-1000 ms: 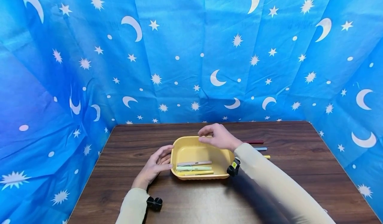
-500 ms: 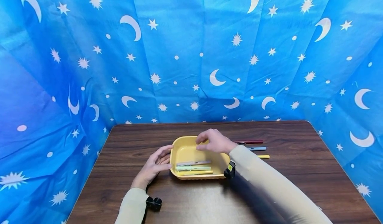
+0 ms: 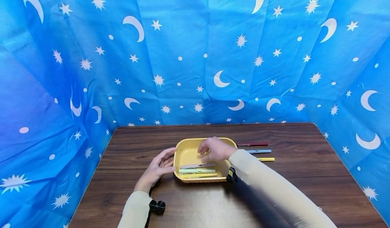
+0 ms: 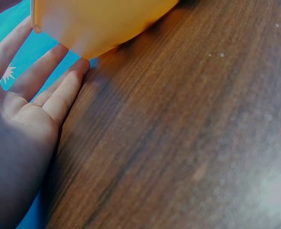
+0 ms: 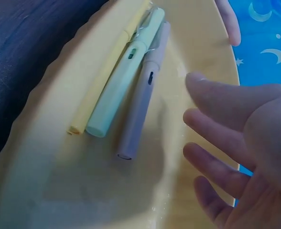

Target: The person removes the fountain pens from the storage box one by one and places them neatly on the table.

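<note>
At the left end of the yellow tray [image 3: 189, 153], the left hand [image 3: 156, 169] rests against the outer wall. Its fingers are extended, thumb held wide of them, fingertips touching the tray; nothing clamped. Above the tray's interior, right of its middle, is the right hand [image 3: 217, 149]: fingers apart and slightly bent, thumb separate, nothing between them. Cannot tell whether these fingertips touch the tray's far inner wall.

Inside the tray, along its near wall, three pens lie side by side, clip ends toward the tray's left end. Order outward from that wall: pale yellow pen [image 5: 102, 81], against it; mint green pen [image 5: 124, 83]; lilac pen [image 5: 139, 109], the one nearest the right hand and apart from its thumb.

Right of the tray, on the wooden table [image 3: 274, 194], three more pens lie roughly parallel: dark red pen [image 3: 254, 144] farthest back, blue pen [image 3: 261, 151] between, bright yellow pen [image 3: 267, 159] foremost. The right sleeve [image 3: 271, 184] hides the left ends of the latter two. Behind the tray and table hangs blue cloth [image 3: 189, 70] printed with white moons and stars.
</note>
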{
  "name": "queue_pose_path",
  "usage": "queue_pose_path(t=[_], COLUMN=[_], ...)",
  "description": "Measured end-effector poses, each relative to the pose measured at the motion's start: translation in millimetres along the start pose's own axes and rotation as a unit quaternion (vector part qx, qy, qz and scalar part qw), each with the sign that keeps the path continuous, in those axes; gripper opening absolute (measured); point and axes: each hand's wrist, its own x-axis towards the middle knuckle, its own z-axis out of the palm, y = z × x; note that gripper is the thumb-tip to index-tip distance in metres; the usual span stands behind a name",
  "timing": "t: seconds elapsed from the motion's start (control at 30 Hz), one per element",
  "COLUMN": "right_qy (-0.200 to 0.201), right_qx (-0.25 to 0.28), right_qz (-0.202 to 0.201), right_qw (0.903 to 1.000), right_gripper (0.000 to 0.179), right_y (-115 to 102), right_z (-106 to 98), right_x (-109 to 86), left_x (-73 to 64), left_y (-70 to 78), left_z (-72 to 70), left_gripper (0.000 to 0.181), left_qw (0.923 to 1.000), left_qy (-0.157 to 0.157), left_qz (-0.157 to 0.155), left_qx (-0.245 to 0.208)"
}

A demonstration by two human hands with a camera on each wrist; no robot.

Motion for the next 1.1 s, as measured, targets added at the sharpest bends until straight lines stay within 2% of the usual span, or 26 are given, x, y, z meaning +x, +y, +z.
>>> queue_pose_path(t=[0.23,0.57,1.1], right_qy=[-0.010,-0.036,-0.014], right_qx=[-0.008,-0.035,-0.122], right_qz=[-0.006,0.011,0.033], right_qw=[0.9999,0.9987,0.9919], right_gripper=[0.034,0.027,0.025], right_y=[1.4,3.3,-4.6], right_z=[4.4,14.0,22.2], right_x=[1.4,1.5,5.4], left_x=[0.3,0.1,0.4], left_y=[-1.5,-0.7,0.2], left_z=[-1.4,0.1,0.0], left_gripper=[0.073,0.074,0.074], left_qw=[1.0000,1.0000,1.0000], left_qy=[0.002,0.004,0.004], left_qz=[0.003,0.001,-0.002], left_qx=[0.005,0.001,0.003])
